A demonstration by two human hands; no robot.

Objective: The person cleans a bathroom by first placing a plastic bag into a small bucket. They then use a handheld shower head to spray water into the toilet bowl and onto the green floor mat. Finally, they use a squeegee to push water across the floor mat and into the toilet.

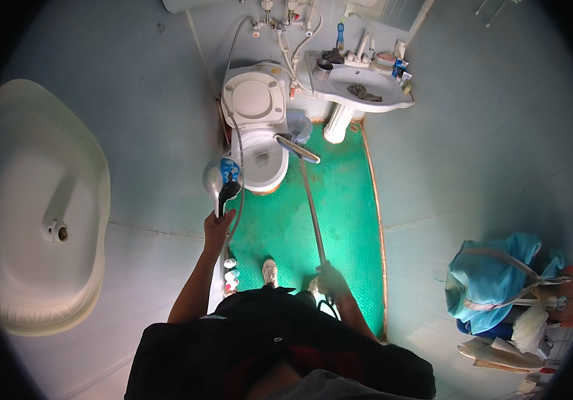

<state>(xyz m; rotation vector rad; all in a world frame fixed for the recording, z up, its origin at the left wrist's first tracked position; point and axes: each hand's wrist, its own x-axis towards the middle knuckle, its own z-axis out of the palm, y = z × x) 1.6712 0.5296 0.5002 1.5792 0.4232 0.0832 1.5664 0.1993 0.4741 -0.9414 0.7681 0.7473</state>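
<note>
My left hand [220, 223] grips the handle of a silver-grey shower head [212, 179] beside the toilet. A black-handled piece with a blue patterned face [230, 172] shows right against it; whether it is a separate tool I cannot tell. A grey hose [240, 150] curves from the wall pipes past this hand. In my right hand [333, 280] is the metal pole [312, 212] of a long-handled brush. Its bristled head [297, 148] is beside the toilet bowl's right rim, bristles facing away. The white toilet [265, 159] has its lid and seat raised.
A pedestal washbasin [391, 95] holds a dark cloth [364, 93], with a metal cup [323, 70] on its edge. A bagged bin [298, 126] stands behind the brush head. Bottles [231, 275] line the left wall above the green floor [276, 220]. A plastic tub [46, 210] hangs left; blue cloth [496, 280] hangs right.
</note>
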